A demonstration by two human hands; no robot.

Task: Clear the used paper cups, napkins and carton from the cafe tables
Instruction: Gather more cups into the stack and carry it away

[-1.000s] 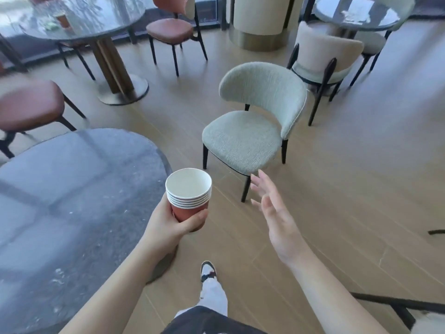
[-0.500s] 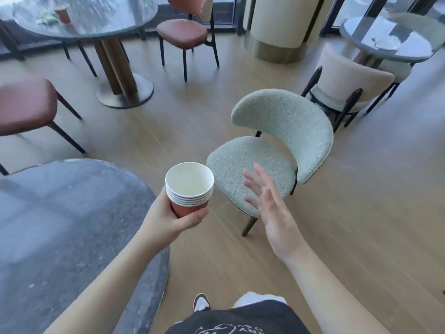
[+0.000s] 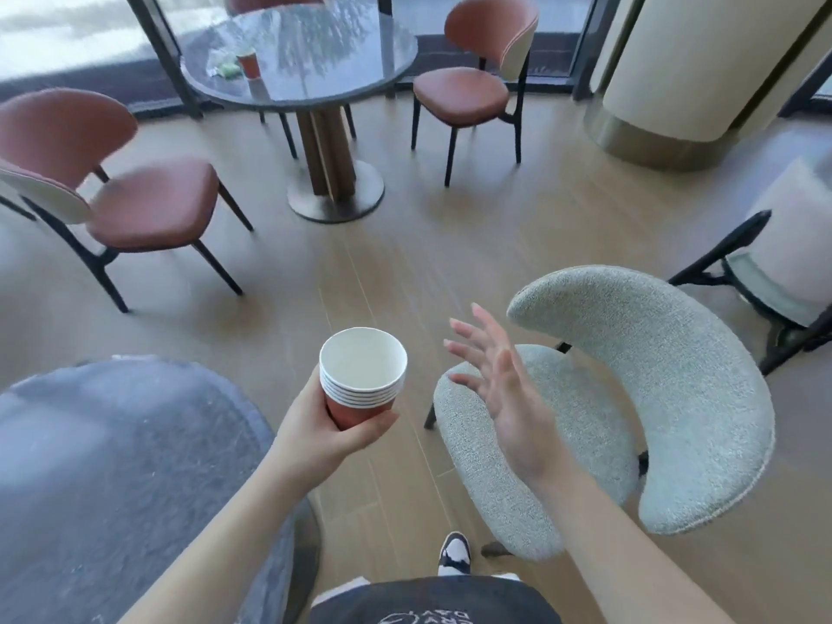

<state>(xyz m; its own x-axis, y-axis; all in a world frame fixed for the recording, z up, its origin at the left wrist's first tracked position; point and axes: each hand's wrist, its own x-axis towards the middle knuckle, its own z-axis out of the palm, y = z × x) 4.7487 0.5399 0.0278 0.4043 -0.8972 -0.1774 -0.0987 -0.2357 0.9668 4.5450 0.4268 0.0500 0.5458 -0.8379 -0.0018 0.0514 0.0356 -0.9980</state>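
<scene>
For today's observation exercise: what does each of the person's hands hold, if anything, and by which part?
The left hand grips a stack of paper cups around its red lower wall, below the rims. The right hand is open and holds nothing.

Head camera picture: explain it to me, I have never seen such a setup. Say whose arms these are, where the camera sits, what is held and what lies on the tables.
There is no machine here. A person wears a wide-angle camera on the head, so you look forward and down along their own two bare arms. The left hand grips a stack of paper cups, red outside and white inside, nested into one another. The right hand is open and holds nothing, in front of a pale green chair. Bottom left is the edge of a dark grey table. Farther off, by the window, stands a round table with one red cup and some green and pale litter beside it, too blurred to name. Brown chairs stand around it.
</scene>
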